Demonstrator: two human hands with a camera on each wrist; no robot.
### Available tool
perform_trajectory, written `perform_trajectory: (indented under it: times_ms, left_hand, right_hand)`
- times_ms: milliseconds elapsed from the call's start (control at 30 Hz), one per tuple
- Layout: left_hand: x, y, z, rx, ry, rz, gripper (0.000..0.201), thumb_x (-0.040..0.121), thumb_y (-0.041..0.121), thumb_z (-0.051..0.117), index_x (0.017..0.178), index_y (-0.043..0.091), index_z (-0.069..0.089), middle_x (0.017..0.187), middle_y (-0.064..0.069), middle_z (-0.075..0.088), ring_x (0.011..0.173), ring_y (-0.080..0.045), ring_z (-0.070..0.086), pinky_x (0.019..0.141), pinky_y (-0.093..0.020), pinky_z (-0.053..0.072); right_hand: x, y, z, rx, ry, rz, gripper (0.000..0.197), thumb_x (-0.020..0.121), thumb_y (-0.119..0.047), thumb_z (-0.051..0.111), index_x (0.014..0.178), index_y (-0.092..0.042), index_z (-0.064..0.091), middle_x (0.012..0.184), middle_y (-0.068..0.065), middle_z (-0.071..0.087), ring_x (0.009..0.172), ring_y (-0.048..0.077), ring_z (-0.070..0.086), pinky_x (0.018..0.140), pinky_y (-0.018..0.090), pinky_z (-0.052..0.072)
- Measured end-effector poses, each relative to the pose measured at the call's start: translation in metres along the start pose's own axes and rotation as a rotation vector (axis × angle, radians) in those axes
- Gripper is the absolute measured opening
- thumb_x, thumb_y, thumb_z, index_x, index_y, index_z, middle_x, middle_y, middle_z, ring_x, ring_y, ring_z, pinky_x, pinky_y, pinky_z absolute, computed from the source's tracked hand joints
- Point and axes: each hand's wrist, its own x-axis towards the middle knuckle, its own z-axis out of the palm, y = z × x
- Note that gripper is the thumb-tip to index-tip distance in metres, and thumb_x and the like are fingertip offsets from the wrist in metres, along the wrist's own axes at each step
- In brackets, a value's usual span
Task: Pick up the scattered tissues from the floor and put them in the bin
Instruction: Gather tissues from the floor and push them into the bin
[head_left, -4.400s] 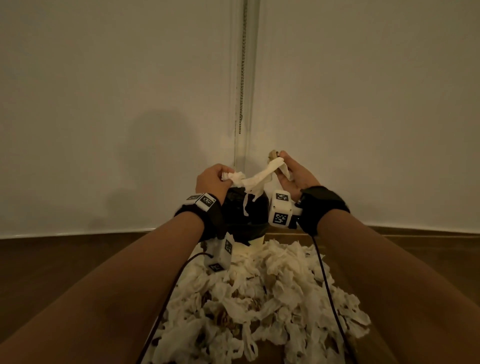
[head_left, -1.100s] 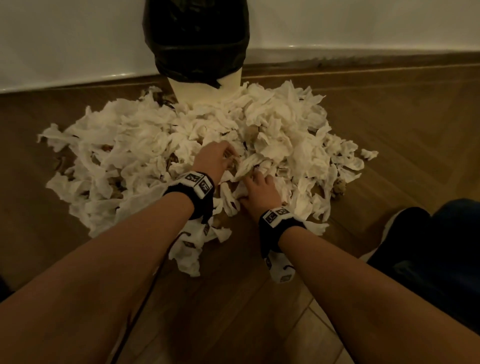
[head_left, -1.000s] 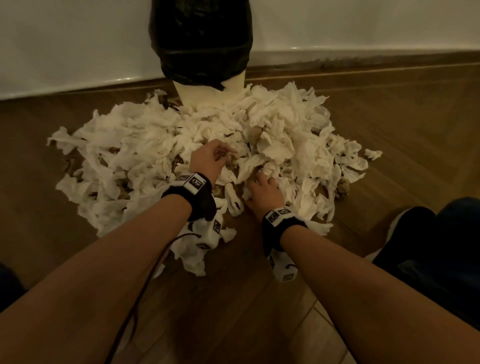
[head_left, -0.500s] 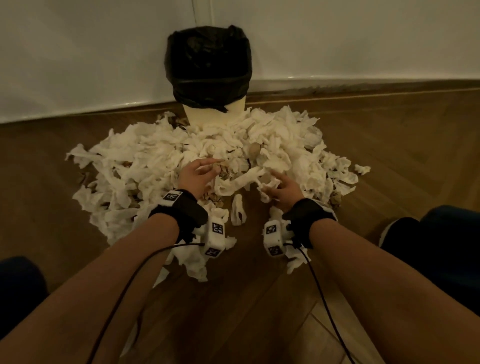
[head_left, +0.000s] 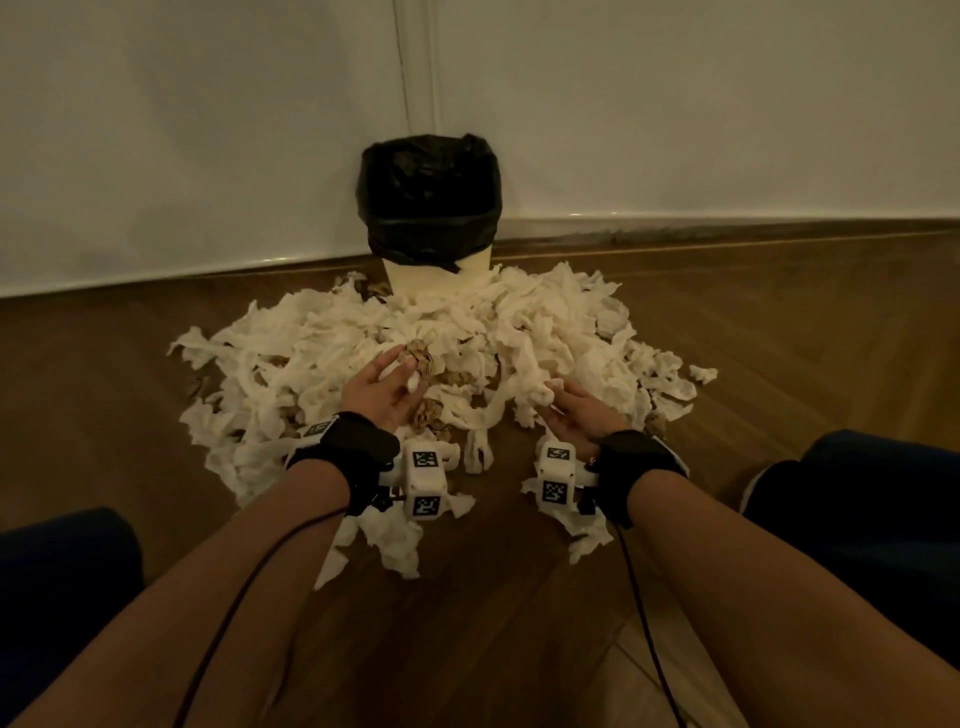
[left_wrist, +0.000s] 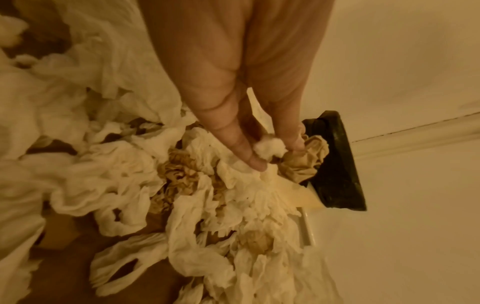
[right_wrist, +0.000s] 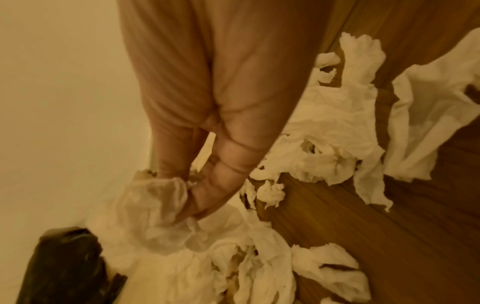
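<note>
A big heap of white and brownish tissues (head_left: 322, 353) covers the wooden floor in front of the bin (head_left: 434, 270), a cream tub with a black liner (head_left: 431, 192) in the corner. My left hand (head_left: 408, 375) is raised just over the heap's middle. In the left wrist view its fingers (left_wrist: 244, 148) pinch a small white tissue wad (left_wrist: 269, 147), and a brown crumpled tissue (left_wrist: 307, 159) sits at the fingertips. My right hand (head_left: 551, 399) grips a white tissue clump (right_wrist: 153, 207) that trails into the heap.
White walls meet in the corner behind the bin. Bare wooden floor (head_left: 805, 338) lies left and right of the heap. Dark-clothed knees (head_left: 857, 519) flank my arms. Loose tissue scraps (head_left: 395, 545) lie under my wrists.
Both hands have come up from the heap, each with tissue in its fingers. The view has tilted up, so the whole bin shows.
</note>
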Motion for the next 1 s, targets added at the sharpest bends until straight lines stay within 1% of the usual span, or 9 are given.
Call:
perform_trajectory:
  times_ms: [167, 267, 467, 533, 633, 700, 767, 867, 1000]
  left_hand:
    - [-0.005, 0.032, 0.005, -0.021, -0.074, 0.036, 0.035, 0.092, 0.001, 0.052, 0.126, 0.008, 0.051, 0.122, -0.013, 0.058, 0.103, -0.021, 0.060, 0.078, -0.026, 0.054]
    - [-0.010, 0.054, 0.011, -0.023, -0.126, 0.071, 0.037, 0.094, 0.001, 0.049, 0.130, 0.006, 0.048, 0.110, -0.009, 0.062, 0.094, -0.017, 0.062, 0.078, -0.025, 0.056]
    - [-0.016, 0.101, 0.033, -0.031, -0.247, 0.152, 0.036, 0.096, 0.000, 0.043, 0.132, 0.002, 0.046, 0.111, -0.012, 0.060, 0.092, -0.016, 0.061, 0.074, -0.022, 0.057]
    - [-0.018, 0.115, 0.041, -0.020, -0.292, 0.175, 0.039, 0.097, -0.001, 0.040, 0.136, 0.000, 0.042, 0.105, -0.011, 0.060, 0.090, -0.015, 0.062, 0.074, -0.021, 0.056]
    - [-0.020, 0.138, 0.059, -0.003, -0.338, 0.220, 0.039, 0.097, 0.000, 0.040, 0.137, -0.001, 0.041, 0.100, -0.011, 0.061, 0.079, -0.012, 0.067, 0.075, -0.021, 0.056]
    - [-0.020, 0.156, 0.072, 0.005, -0.367, 0.245, 0.040, 0.097, 0.000, 0.040, 0.137, 0.000, 0.041, 0.100, -0.011, 0.061, 0.083, -0.013, 0.065, 0.075, -0.020, 0.056]
    - [-0.021, 0.174, 0.087, 0.009, -0.397, 0.267, 0.039, 0.097, 0.000, 0.040, 0.136, 0.000, 0.042, 0.102, -0.011, 0.062, 0.085, -0.015, 0.066, 0.076, -0.021, 0.056]
    - [-0.022, 0.204, 0.108, -0.010, -0.438, 0.307, 0.036, 0.097, -0.001, 0.040, 0.133, 0.002, 0.045, 0.103, -0.011, 0.061, 0.086, -0.016, 0.065, 0.079, -0.023, 0.055]
    - [-0.027, 0.250, 0.125, -0.028, -0.484, 0.373, 0.023, 0.097, -0.002, 0.041, 0.112, 0.007, 0.055, 0.100, -0.010, 0.062, 0.079, -0.013, 0.067, 0.079, -0.024, 0.055]
  right_hand:
    - [-0.011, -0.013, 0.020, -0.001, -0.054, -0.047, 0.044, 0.098, -0.007, 0.042, 0.142, -0.007, 0.037, 0.107, 0.009, 0.060, 0.088, 0.015, 0.058, 0.061, 0.017, 0.057]
    - [-0.018, -0.028, 0.038, 0.018, -0.094, -0.082, 0.042, 0.098, -0.004, 0.041, 0.140, -0.006, 0.038, 0.111, 0.011, 0.060, 0.087, 0.016, 0.058, 0.058, 0.017, 0.057]
    - [-0.028, -0.069, 0.075, 0.024, -0.204, -0.177, 0.037, 0.098, -0.003, 0.039, 0.135, -0.004, 0.043, 0.105, 0.011, 0.060, 0.091, 0.017, 0.060, 0.070, 0.020, 0.056]
    - [-0.032, -0.084, 0.086, 0.029, -0.233, -0.188, 0.028, 0.098, -0.003, 0.040, 0.124, -0.004, 0.051, 0.101, 0.010, 0.063, 0.085, 0.017, 0.066, 0.069, 0.022, 0.057]
    - [-0.035, -0.106, 0.106, 0.001, -0.250, -0.224, 0.018, 0.097, -0.003, 0.042, 0.100, -0.008, 0.059, 0.078, 0.005, 0.072, 0.066, 0.012, 0.071, 0.058, 0.020, 0.057]
    - [-0.036, -0.120, 0.121, -0.059, -0.257, -0.266, 0.019, 0.098, -0.004, 0.042, 0.097, -0.011, 0.059, 0.070, 0.000, 0.072, 0.062, 0.008, 0.069, 0.057, 0.015, 0.055]
    - [-0.035, -0.134, 0.138, -0.080, -0.277, -0.286, 0.019, 0.098, -0.003, 0.042, 0.102, -0.010, 0.059, 0.071, 0.000, 0.072, 0.063, 0.007, 0.069, 0.059, 0.014, 0.055]
    - [-0.035, -0.153, 0.167, -0.092, -0.321, -0.313, 0.031, 0.097, -0.001, 0.041, 0.127, -0.004, 0.051, 0.085, 0.005, 0.068, 0.072, 0.010, 0.066, 0.067, 0.016, 0.054]
    - [-0.041, -0.171, 0.214, -0.060, -0.429, -0.389, 0.040, 0.099, 0.000, 0.034, 0.139, 0.001, 0.037, 0.103, 0.009, 0.059, 0.091, 0.015, 0.059, 0.075, 0.017, 0.054]
